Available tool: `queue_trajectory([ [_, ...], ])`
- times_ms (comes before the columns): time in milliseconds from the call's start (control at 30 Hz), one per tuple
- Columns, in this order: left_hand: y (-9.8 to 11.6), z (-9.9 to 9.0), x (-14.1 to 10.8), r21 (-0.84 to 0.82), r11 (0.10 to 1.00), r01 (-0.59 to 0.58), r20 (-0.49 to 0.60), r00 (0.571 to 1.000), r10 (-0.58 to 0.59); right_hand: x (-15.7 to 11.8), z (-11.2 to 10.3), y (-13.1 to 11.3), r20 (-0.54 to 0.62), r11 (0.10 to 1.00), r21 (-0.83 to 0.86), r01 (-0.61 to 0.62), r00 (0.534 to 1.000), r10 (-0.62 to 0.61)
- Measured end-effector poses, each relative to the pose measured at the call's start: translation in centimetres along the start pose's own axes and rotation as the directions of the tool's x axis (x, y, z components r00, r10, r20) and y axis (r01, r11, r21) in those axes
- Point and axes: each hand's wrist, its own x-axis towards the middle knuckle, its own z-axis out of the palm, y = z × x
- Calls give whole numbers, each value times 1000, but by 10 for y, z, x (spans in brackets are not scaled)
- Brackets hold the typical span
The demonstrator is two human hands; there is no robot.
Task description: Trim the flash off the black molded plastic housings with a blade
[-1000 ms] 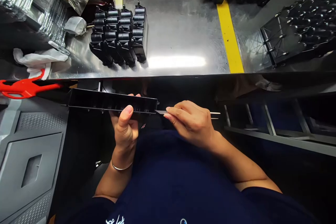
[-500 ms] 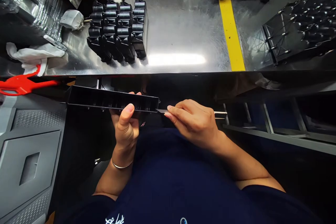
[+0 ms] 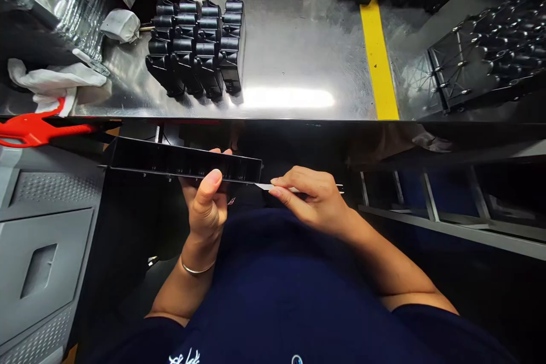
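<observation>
A long black plastic part [image 3: 140, 160], hollow on the side facing me, lies level in front of the bench edge. My left hand [image 3: 207, 202] is wrapped round its right half, thumb on the lower rim and fingertips showing above the far side. My right hand [image 3: 309, 196] pinches a thin knife with a pale pointed blade [image 3: 264, 186]. The blade tip is at the lower right corner of the black part; whether it touches is too small to tell. The back end of the knife sticks out behind the right hand.
Rows of black parts [image 3: 198, 45] stand on the metal bench [image 3: 298, 51]. More black parts [image 3: 512, 40] lie right of a yellow strip [image 3: 379, 62]. Red-handled scissors [image 3: 38, 128] and a white cloth [image 3: 55, 77] are at the left, above a grey bin [image 3: 55, 256].
The fingers of my right hand have shifted slightly on the knife, and its back end shows less. The blade now looks brighter. The view has shifted a little.
</observation>
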Motion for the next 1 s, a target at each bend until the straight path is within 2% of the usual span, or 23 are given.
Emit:
queue_trajectory([
  [100, -2, -1, -1, -23, 994, -106, 9, 994, 106, 0, 1, 3, -16, 1000, -3, -4, 1000, 4],
  [367, 7, -1, 3, 27, 993, -116, 38, 993, 114, 3, 12, 12, -72, 999, 33, 24, 997, -22],
  [400, 9, -2, 2, 27, 994, -103, 43, 994, 102, 5, 13, 18, -89, 1000, 30, 1, 996, 1],
  [467, 12, -4, -3, 2, 1000, 4, 110, 994, -4, 10, 12, 30, -172, 997, 1, -82, 982, 81],
  [533, 14, -6, -8, -20, 988, 150, 218, 965, -142, 13, 7, 39, -262, 982, -12, -190, 948, 180],
  [567, 13, -7, -8, -15, 981, 195, 257, 949, -185, 14, 4, 41, -273, 975, 1, -224, 938, 216],
  [633, 10, -8, -6, 15, 980, 197, 259, 946, -194, 12, -1, 36, -179, 974, 52, -219, 958, 225],
  [733, 4, -7, 4, 73, 981, 179, 211, 959, -190, 6, -7, 16, 39, 990, 122, -67, 997, 62],
  [833, 0, -5, 10, 98, 984, 151, 201, 965, -169, 1, -8, 2, 140, 986, 150, 72, 986, -93],
  [1000, -4, -5, 10, 126, 988, 91, 192, 975, -115, -1, -8, 4, 259, 983, 152, 107, 955, -144],
])
